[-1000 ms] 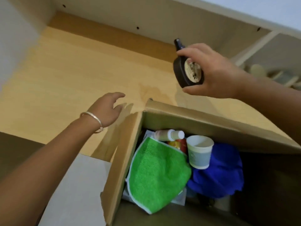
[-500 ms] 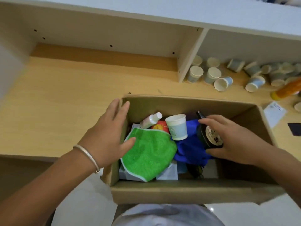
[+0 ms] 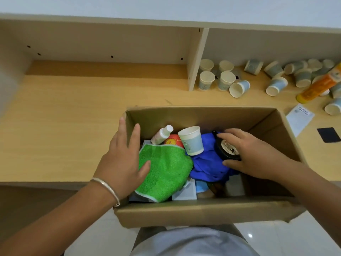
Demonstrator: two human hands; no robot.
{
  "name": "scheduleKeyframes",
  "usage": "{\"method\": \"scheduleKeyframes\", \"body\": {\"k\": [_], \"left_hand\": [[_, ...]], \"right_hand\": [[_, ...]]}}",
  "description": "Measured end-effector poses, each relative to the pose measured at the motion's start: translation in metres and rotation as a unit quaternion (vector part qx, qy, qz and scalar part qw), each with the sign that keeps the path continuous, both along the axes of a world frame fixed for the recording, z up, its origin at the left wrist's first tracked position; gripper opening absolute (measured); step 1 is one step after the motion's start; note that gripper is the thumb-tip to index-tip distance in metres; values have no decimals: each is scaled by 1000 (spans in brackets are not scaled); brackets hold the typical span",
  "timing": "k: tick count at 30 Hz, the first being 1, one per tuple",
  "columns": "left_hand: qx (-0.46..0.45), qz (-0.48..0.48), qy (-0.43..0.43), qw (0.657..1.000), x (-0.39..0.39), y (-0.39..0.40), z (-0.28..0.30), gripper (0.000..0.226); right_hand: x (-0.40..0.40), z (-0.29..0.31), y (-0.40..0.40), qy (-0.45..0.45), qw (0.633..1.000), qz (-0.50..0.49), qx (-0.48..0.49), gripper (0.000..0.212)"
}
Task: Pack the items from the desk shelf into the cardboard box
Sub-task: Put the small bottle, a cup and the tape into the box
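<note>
An open cardboard box (image 3: 203, 211) hangs over the desk's front edge. Inside lie a green towel (image 3: 166, 170), a blue cloth (image 3: 208, 169), a small white bottle (image 3: 162, 134), a red item (image 3: 173, 142) and a paper cup (image 3: 192, 141). My right hand (image 3: 254, 156) is inside the box, wrapped around a dark round bottle (image 3: 226, 147) that rests on the blue cloth. My left hand (image 3: 121, 159) lies flat over the box's left wall, fingers spread, its thumb on the towel.
The left shelf bay (image 3: 103, 52) stands bare behind the wooden desk (image 3: 64, 126). Many paper cups (image 3: 225, 81), some tipped over, an orange bottle (image 3: 319, 84), a paper slip (image 3: 299, 117) and a black card (image 3: 328, 134) lie at the right.
My right hand brought the dark bottle down from shelf height into the box and set it on the blue cloth. My left hand moved onto the box's left wall. The view tilted down.
</note>
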State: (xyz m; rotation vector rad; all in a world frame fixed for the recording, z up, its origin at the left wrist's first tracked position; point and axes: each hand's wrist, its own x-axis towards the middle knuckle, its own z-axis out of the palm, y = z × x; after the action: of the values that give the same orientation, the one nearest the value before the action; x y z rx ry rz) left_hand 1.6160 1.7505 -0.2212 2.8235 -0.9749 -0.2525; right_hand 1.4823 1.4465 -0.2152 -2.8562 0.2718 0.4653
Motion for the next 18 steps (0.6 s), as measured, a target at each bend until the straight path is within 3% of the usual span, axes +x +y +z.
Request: {"method": "scheduleKeyframes", "body": {"k": [8,18], "left_hand": [[58,-6,-28,998,-32,-80,1,93],[66,22,-23,997,-69,-173,2,93]], "right_hand": [[-25,42,-99,-156,987,-21,-27,70],[-41,25,-217,-30,995,-3,-100,92]]}}
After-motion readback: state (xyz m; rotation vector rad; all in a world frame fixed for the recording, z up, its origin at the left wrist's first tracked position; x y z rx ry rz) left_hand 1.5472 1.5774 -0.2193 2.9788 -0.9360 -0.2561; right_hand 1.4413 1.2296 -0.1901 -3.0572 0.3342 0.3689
